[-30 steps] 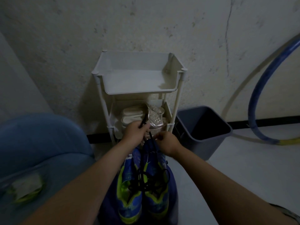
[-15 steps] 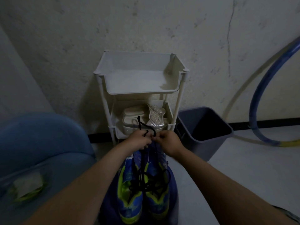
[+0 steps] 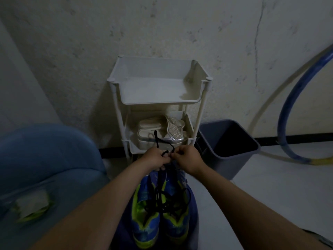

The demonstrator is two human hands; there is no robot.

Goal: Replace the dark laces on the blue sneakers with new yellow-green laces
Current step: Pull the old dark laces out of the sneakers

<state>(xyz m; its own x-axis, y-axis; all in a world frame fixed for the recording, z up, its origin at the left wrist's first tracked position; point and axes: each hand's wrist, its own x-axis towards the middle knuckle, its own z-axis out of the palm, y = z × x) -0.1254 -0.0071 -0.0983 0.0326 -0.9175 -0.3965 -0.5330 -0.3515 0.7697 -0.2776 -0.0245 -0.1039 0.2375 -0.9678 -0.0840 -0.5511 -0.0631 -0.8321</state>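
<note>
Dark laces [image 3: 166, 207] are being pinched at their upper ends by the left hand [image 3: 155, 159] and the right hand [image 3: 188, 158], fingers curled, held close, seemingly so that the loose strands are being gathered together. Their loops are hanging over the blue sneakers [image 3: 160, 221], which are lying side by side below, before a white shelf rack [image 3: 158, 102] and a grey bin [image 3: 228, 165].
</note>
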